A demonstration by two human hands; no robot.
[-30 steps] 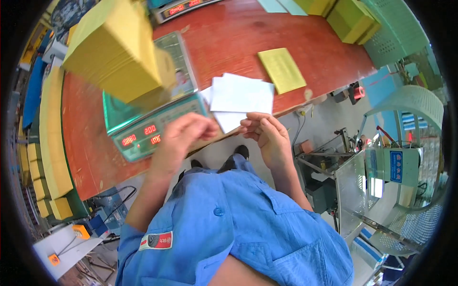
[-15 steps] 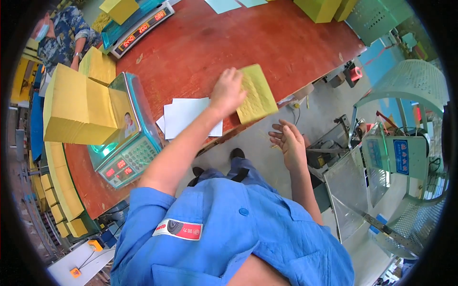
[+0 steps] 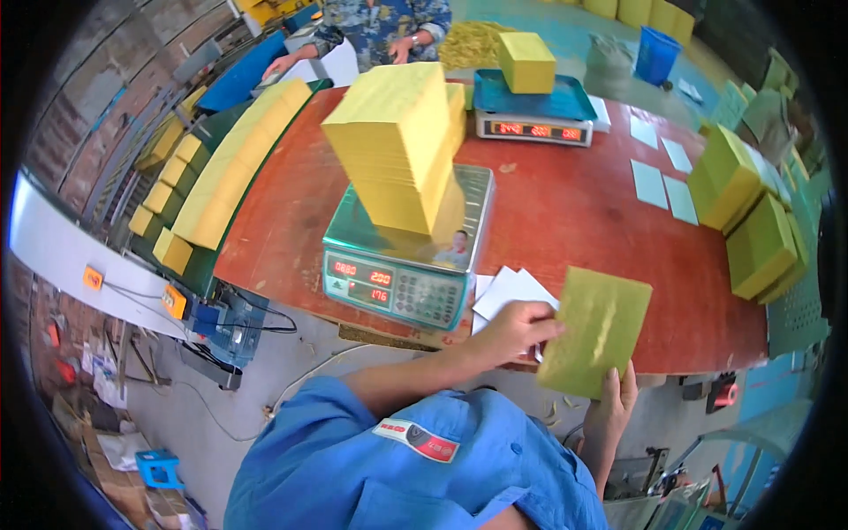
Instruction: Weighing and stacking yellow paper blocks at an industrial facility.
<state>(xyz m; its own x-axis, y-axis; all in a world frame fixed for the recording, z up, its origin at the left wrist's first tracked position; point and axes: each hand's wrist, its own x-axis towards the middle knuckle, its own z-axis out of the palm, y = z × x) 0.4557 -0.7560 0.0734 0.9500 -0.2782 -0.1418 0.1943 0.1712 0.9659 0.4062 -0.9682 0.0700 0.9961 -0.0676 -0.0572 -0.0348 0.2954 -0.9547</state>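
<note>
Both hands, left hand (image 3: 515, 329) and right hand (image 3: 616, 399), pinch the yellow sheet (image 3: 595, 331) closed.

The red-brown desk (image 3: 565, 212) carries a green scale (image 3: 402, 265) just left of the left grip (image 3: 512, 331), white sheets (image 3: 512, 291) touching that grip, a second scale (image 3: 534, 115) far beyond it, pale sheets (image 3: 662, 181) and yellow stacks (image 3: 746, 212) (stacked high) beyond the right grip (image 3: 614, 402).

Paper-packing workshop. Digital scales (image 3: 402, 265) and stacked yellow paper bundles (image 3: 402, 141) occupy the red worktop (image 3: 574, 212). A brick wall (image 3: 97, 97) borders it.
</note>
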